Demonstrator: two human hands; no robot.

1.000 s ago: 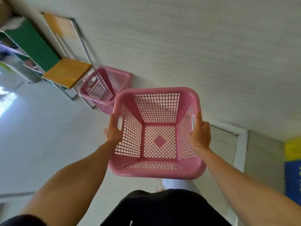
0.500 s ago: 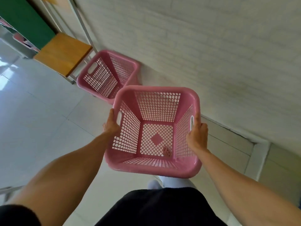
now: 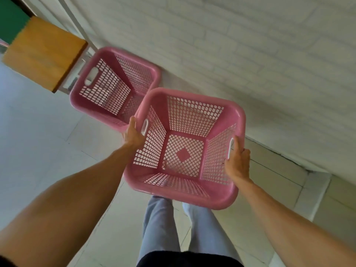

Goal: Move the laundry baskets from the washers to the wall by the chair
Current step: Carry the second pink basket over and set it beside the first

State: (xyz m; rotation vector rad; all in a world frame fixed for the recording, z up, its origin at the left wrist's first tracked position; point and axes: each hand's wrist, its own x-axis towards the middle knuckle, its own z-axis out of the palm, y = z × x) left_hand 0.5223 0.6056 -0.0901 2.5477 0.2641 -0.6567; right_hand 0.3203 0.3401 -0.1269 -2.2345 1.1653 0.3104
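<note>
I hold an empty pink lattice laundry basket point(image 3: 227, 197) in front of me, above the floor. My left hand point(image 3: 133, 133) grips its left rim at the handle slot. On the opposite rim, my right hand point(image 3: 238, 160) is closed at the other handle slot. A second pink basket point(image 3: 92, 105), also empty, stands on the floor against the white brick wall point(image 3: 250, 54), just beyond the held one and to its left. It sits right beside a chair with a wooden seat point(image 3: 42, 53).
The chair's metal legs point(image 3: 77, 72) stand close to the second basket's left side. A green panel point(image 3: 9, 22) is at the top left. Pale floor tiles point(image 3: 38, 141) stretch out to the left. My legs point(image 3: 163, 228) are below the held basket.
I have come closer to the wall and the chair. The held basket has shifted right and down, and the basket on the floor now looks larger and nearer.
</note>
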